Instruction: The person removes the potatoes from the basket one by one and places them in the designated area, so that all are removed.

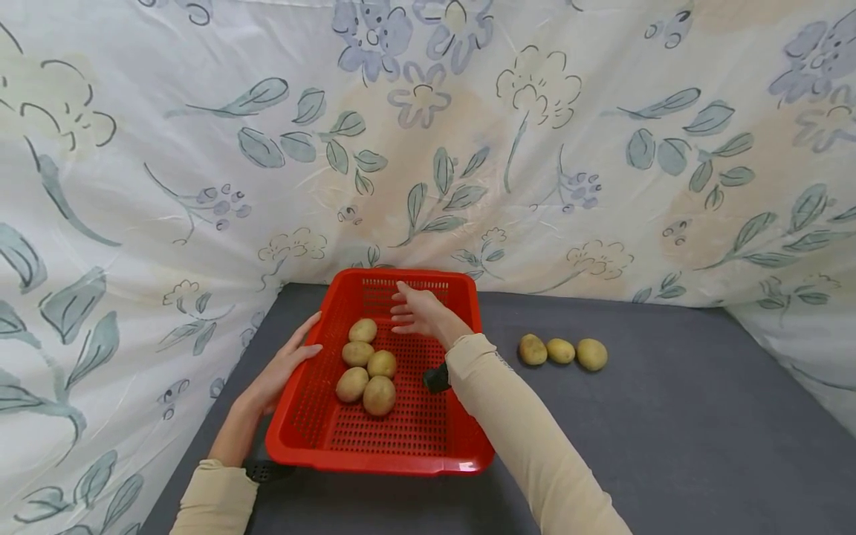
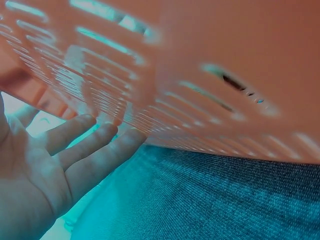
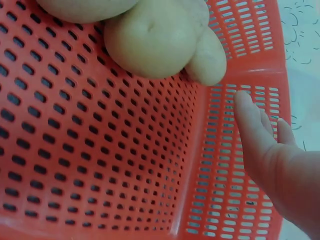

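A red perforated plastic basket [image 1: 408, 438] stands on the dark tabletop with several potatoes [image 1: 380, 395] grouped in its left half. My left hand [image 1: 284, 371] is at the basket's left side, thumb by the rim. In the left wrist view, its extended fingers [image 2: 107, 155] reach up to the slotted outer wall. Over the far part of the basket is my right hand [image 1: 421, 312], fingers spread and holding nothing. From the right wrist, that hand [image 3: 270, 155] appears beside the slotted wall, apart from the nearest potato [image 3: 207, 60].
Three more potatoes [image 1: 560, 351] lie in a row on the dark tabletop [image 1: 669, 431], right of the basket. A floral cloth [image 1: 535, 186] hangs behind the table and along its left and right sides. Black wrist devices [image 1: 436, 379] are worn near both cuffs.
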Motion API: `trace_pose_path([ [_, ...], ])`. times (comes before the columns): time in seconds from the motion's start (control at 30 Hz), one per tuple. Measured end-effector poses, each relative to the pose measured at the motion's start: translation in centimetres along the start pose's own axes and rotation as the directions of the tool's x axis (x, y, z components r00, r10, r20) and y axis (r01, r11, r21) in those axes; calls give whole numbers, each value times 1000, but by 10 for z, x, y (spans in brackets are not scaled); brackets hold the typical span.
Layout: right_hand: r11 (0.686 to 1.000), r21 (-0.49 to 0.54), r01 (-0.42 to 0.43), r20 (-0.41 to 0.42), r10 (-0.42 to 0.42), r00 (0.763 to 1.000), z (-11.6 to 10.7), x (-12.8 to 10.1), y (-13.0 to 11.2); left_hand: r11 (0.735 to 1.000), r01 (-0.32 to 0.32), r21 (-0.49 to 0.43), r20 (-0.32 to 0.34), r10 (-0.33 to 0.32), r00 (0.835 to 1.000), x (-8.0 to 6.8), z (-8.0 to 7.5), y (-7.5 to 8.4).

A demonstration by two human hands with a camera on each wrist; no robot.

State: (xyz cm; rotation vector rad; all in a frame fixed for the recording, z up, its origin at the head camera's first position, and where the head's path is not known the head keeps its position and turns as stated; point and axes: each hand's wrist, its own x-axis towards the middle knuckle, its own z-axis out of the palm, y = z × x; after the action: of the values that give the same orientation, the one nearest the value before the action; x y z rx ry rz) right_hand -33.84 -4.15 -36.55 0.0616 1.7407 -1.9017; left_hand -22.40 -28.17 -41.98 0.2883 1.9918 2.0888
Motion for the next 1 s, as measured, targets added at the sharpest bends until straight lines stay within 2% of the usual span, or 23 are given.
trace_pose_path([
  [0.4, 997, -76, -2, 4, 3, 1000, 12, 12, 19, 1000, 4, 4, -6, -4, 1000, -1, 0, 0],
  [0.73, 996, -84, -10, 12, 11, 1000, 28, 24, 28, 1000, 18, 5, -12, -18, 1000, -6, -2, 1],
  [1.0, 994, -111, -7, -3, 7, 1000, 26, 28, 32, 1000, 23, -9, -7, -23, 1000, -2, 1, 0],
])
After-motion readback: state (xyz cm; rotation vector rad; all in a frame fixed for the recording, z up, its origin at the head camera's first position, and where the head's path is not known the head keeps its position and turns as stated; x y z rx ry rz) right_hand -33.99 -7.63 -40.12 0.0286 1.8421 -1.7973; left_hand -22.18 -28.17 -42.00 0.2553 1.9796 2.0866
